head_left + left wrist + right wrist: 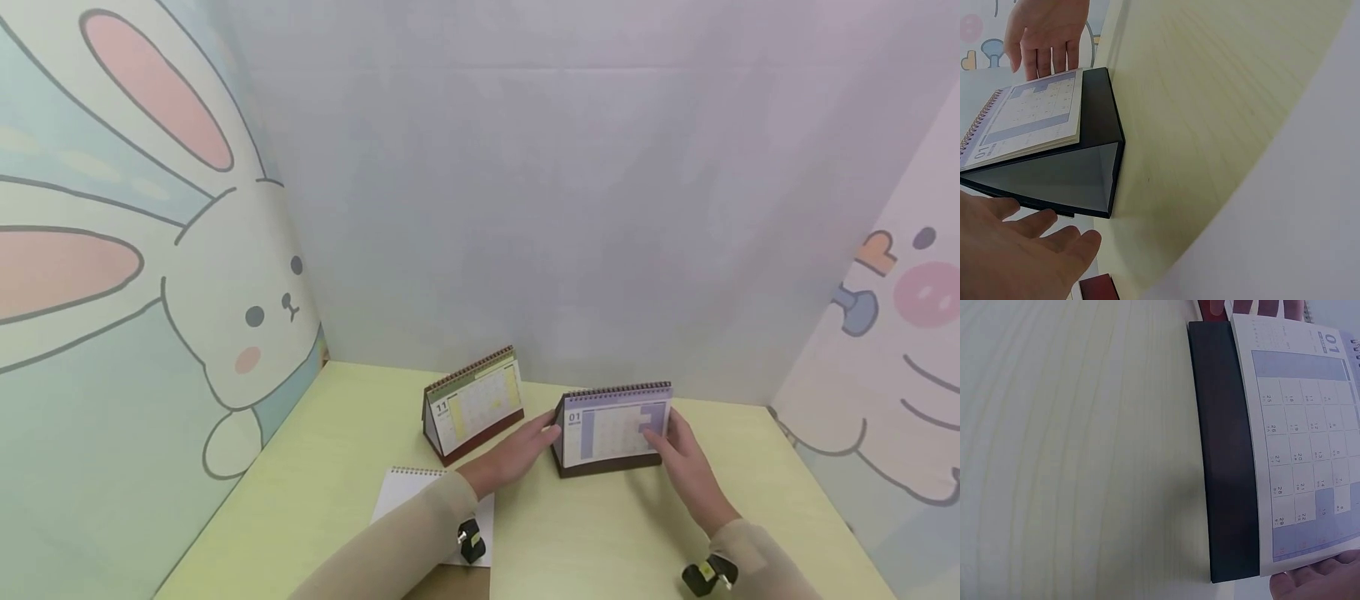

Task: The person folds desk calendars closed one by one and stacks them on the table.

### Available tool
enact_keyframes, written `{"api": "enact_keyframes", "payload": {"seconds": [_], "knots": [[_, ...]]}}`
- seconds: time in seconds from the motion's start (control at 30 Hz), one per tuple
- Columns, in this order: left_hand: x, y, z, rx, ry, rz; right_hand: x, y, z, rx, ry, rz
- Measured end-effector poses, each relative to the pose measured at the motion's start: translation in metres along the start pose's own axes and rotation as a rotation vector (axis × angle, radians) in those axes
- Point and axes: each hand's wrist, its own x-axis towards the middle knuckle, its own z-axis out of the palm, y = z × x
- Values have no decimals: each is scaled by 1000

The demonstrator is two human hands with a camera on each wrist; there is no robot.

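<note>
A desk calendar with a purple page marked 01 stands upright on the table, its spiral binding along the top and a dark base below. My left hand is at its left side, fingers loosely extended by the rear panel; in the left wrist view the left hand shows relaxed fingers beside the open triangular end. At the opposite end is my right hand, its fingers fairly straight; the right wrist view shows only part of this right hand by the page edge. Whether either hand touches the calendar is unclear.
Left of it a second desk calendar, yellow-green and marked 11 on a red base, stands angled. A white spiral-bound pad lies nearer, partly under my left forearm. Behind the pale yellow table rises a plain wall; cartoon panels flank it.
</note>
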Motion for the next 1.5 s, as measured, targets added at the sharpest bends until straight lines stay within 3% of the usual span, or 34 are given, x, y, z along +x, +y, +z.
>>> {"api": "enact_keyframes", "payload": {"seconds": [0.63, 1.1, 1.37, 1.5], "knots": [[4, 7, -5, -32, -20, 3, 0, -1, -1, -7, -3, 7], [6, 15, -11, -14, -10, -79, -1, -2, -1, 8, 0, 4], [10, 17, -14, 9, -3, -62, -1, -1, -1, 5, 8, 1], [9, 18, -15, -2, -7, -89, -1, -1, 0, 2, 4, 3]]}}
